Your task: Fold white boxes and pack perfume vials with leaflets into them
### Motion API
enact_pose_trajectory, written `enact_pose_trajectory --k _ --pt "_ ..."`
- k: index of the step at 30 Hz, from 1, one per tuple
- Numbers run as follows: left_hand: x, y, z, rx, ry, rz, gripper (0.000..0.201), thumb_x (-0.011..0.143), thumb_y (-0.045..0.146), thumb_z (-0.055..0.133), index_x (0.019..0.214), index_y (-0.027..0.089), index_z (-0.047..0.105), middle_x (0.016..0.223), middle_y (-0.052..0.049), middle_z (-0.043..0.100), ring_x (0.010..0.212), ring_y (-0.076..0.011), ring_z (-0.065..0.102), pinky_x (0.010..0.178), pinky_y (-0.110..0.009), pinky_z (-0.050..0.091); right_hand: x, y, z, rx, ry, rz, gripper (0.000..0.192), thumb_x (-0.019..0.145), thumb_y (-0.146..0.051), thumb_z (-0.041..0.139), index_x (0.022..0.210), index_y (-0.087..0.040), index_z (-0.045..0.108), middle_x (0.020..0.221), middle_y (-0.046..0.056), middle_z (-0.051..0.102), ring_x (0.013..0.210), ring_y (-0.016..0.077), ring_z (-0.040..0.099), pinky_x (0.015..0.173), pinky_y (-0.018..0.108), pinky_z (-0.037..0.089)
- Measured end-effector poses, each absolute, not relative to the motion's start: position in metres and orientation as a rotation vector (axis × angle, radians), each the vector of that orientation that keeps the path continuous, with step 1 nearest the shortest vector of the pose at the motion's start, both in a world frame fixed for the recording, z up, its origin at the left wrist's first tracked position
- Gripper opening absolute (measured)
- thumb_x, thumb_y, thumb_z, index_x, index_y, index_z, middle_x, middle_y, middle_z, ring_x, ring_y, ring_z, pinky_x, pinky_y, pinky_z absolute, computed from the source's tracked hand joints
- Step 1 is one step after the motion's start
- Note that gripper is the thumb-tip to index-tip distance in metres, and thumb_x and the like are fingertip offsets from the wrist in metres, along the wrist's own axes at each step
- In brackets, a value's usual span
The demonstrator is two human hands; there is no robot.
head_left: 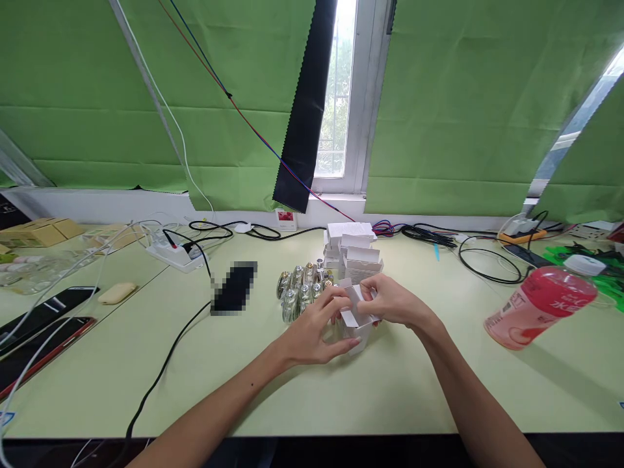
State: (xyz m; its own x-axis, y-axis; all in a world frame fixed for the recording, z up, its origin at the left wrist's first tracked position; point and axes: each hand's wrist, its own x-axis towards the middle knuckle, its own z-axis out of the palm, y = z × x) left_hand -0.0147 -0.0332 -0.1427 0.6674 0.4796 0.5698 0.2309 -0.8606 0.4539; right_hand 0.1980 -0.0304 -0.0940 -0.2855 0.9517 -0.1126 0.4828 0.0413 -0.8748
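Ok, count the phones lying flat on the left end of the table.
2. A black phone lies near the left edge, and a red-edged phone lies just in front of it. The pixelated dark patch further right cannot be identified.

pink bottle (pixel 539 307) label w/ white chars, too blurred to read

Both forearms bare, angled inward from the table's near edge; left hand (pixel 316 328) and right hand (pixel 392 304) close together, fingers curled, pinching.
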Motion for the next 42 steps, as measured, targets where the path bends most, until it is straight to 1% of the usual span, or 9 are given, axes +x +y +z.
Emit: enact_pose_trajectory --k 6,13,17,22,25,32,38,40,42 --pt "-0.016 -0.035 -0.142 2.563 0.577 0.960 0.044 0.088 0.032 0.071 0.126 0.025 0.053 0.124 -0.010 0.052 0.097 -0.0183 0.059 0.077 -0.030 0.054 0.198 -0.032 -0.095 -1.446 -1.814 1.194 0.028 0.062 -0.019 0.062 0.056 -0.022 0.034 0.046 -0.009 0.041 0.044 0.0087 0.049 0.041 0.020 0.032" --pt "-0.016 -0.035 -0.145 2.611 0.586 1.013 0.042 0.090 0.033 0.069 0.126 0.025 0.050 0.124 -0.011 0.050 0.087 -0.0158 0.061 0.071 -0.029 0.055 0.200 -0.031 -0.093 -1.364 -1.810 1.279 0.033 0.068 -0.020 0.066 0.057 -0.022 0.035 0.045 -0.009 0.041 0.045 0.0086 0.050 0.043 0.019 0.034" --pt "-0.015 -0.033 -0.147 2.625 0.583 1.083 0.045 0.090 0.033 0.069 0.130 0.026 0.049 0.126 -0.011 0.048 0.079 -0.0129 0.060 0.067 -0.029 0.054 0.201 -0.033 -0.091 -1.309 -1.812 1.331 0.041 0.075 -0.030 0.073 0.058 -0.021 0.037 0.047 -0.009 0.043 0.046 0.0080 0.049 0.044 0.019 0.036" --pt "-0.017 -0.031 -0.153 2.587 0.590 1.136 0.056 0.089 0.035 0.071 0.138 0.029 0.044 0.136 -0.013 0.041 0.075 -0.0107 0.057 0.060 -0.027 0.054 0.203 -0.032 -0.090 -1.245 -1.814 1.382 0.054 0.079 -0.053 0.075 0.058 -0.020 0.039 0.052 -0.008 0.043 0.049 0.0072 0.046 0.043 0.019 0.036" --pt "-0.018 -0.030 -0.156 2.550 0.619 1.147 0.067 0.086 0.039 0.074 0.142 0.033 0.039 0.143 -0.015 0.034 0.079 -0.0124 0.057 0.058 -0.026 0.054 0.206 -0.029 -0.093 -1.183 -1.809 1.423 0.057 0.079 -0.062 0.074 0.058 -0.020 0.041 0.053 -0.008 0.042 0.049 0.0071 0.045 0.043 0.020 0.039" --pt "-0.017 -0.027 -0.160 2.441 0.627 1.210 0.086 0.075 0.045 0.082 0.145 0.035 0.033 0.149 -0.017 0.029 0.106 -0.0257 0.059 0.055 -0.024 0.051 0.209 -0.026 -0.097 -1.012 -1.767 1.619 0.055 0.082 -0.066 0.070 0.063 -0.019 0.049 0.054 -0.006 0.054 0.044 0.0090 0.053 0.043 0.022 0.045" --pt "-0.013 -0.025 -0.167 2.301 0.561 1.286 0.097 0.073 0.042 0.085 0.149 0.037 0.025 0.155 -0.017 0.025 0.128 -0.0341 0.051 0.071 -0.033 0.060 0.207 -0.027 -0.101 -0.855 -1.691 1.681 0.056 0.085 -0.067 0.068 0.064 -0.019 0.047 0.055 -0.004 0.058 0.045 0.0099 0.059 0.043 0.020 0.044" --pt "-0.012 -0.025 -0.168 2.241 0.546 1.320 0.101 0.074 0.042 0.085 0.151 0.038 0.021 0.156 -0.017 0.025 0.128 -0.0339 0.053 0.073 -0.035 0.061 0.205 -0.027 -0.103 -0.833 -1.650 1.682 0.058 0.083 -0.069 0.068 0.064 -0.019 0.046 0.056 -0.003 0.059 0.044 0.0099 0.059 0.043 0.021 0.045" --pt "-0.011 -0.026 -0.168 2.161 0.551 1.345 0.104 0.075 0.044 0.085 0.153 0.040 0.016 0.158 -0.018 0.022 0.118 -0.0298 0.061 0.071 -0.034 0.061 0.203 -0.027 -0.104 -0.832 -1.596 1.660 0.060 0.080 -0.073 0.069 0.065 -0.019 0.046 0.057 -0.002 0.061 0.044 0.0105 0.059 0.044 0.023 0.047"
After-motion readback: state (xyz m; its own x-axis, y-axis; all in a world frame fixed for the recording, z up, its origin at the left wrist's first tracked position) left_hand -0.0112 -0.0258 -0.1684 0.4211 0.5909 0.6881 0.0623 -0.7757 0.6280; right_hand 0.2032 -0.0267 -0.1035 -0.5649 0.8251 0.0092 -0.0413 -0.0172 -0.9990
